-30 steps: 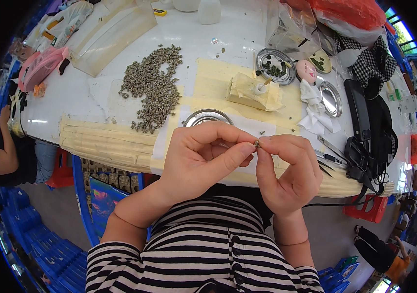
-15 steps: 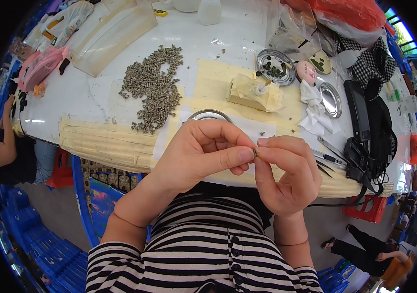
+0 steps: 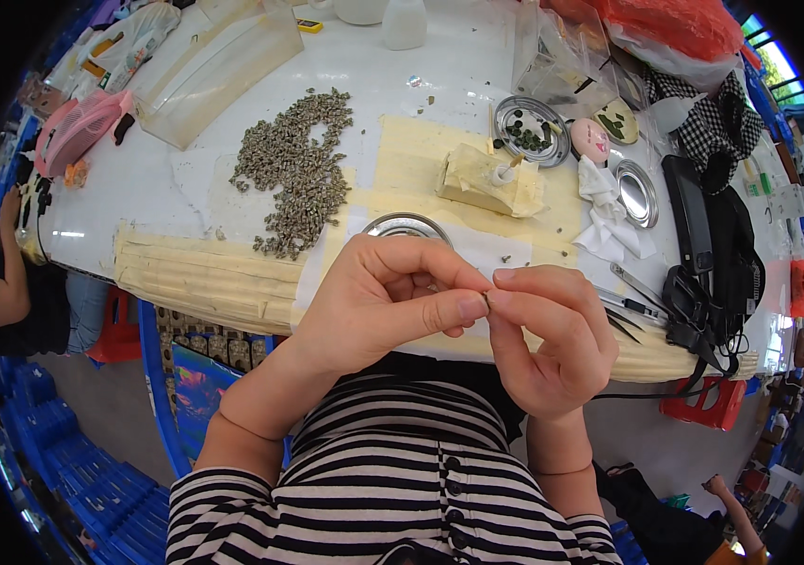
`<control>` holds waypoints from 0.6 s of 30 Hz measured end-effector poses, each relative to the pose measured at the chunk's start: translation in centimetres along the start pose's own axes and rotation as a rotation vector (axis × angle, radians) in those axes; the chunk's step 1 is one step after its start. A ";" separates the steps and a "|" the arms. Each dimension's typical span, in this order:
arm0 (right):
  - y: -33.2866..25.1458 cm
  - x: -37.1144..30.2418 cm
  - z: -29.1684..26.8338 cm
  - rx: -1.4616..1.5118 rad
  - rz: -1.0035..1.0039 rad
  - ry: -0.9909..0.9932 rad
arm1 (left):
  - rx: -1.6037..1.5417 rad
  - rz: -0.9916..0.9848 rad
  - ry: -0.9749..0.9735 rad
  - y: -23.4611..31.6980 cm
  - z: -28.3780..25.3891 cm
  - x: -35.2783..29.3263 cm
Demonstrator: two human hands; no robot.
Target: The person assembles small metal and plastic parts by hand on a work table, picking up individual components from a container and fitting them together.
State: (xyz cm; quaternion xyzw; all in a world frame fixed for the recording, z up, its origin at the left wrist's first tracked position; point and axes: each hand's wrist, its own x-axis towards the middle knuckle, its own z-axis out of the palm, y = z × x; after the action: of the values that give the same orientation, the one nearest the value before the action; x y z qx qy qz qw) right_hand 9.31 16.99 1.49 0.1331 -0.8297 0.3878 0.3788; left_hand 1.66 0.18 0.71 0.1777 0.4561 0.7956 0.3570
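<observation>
My left hand [image 3: 378,297] and my right hand [image 3: 557,334] meet above the table's near edge, fingertips pinched together. Between them sits a tiny dark metallic part [image 3: 486,298], mostly covered by the fingertips. Both thumbs and forefingers press on it; its exact kind is too small to tell. Behind my left hand a round metal dish [image 3: 406,224] shows only its far rim. To the left lies a large pile of small grey metal parts [image 3: 293,169]. A block wrapped in yellowish tape [image 3: 488,181] stands beyond my hands.
At the right are a metal dish of dark green bits [image 3: 534,132], an oval metal dish [image 3: 636,193], crumpled white tissue [image 3: 604,212], tweezers and a knife [image 3: 635,299], and a black bag with straps [image 3: 736,254]. A clear plastic tray [image 3: 223,85] stands far left. Another person [image 3: 30,292] sits at left.
My hands stay pinched on the tiny part and have shifted very slightly left. In the background at lower right, a person has moved lower and nearer.
</observation>
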 end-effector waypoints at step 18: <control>0.4 -0.7 -0.1 -0.041 -0.042 -0.007 | 0.516 0.398 0.077 -0.7 0.7 -0.6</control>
State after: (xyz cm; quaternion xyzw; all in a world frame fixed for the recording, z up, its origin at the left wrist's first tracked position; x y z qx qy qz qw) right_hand 9.60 17.28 0.77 0.1439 -0.8357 0.3623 0.3867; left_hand 2.74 0.38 0.50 0.3178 0.6121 0.7141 0.1200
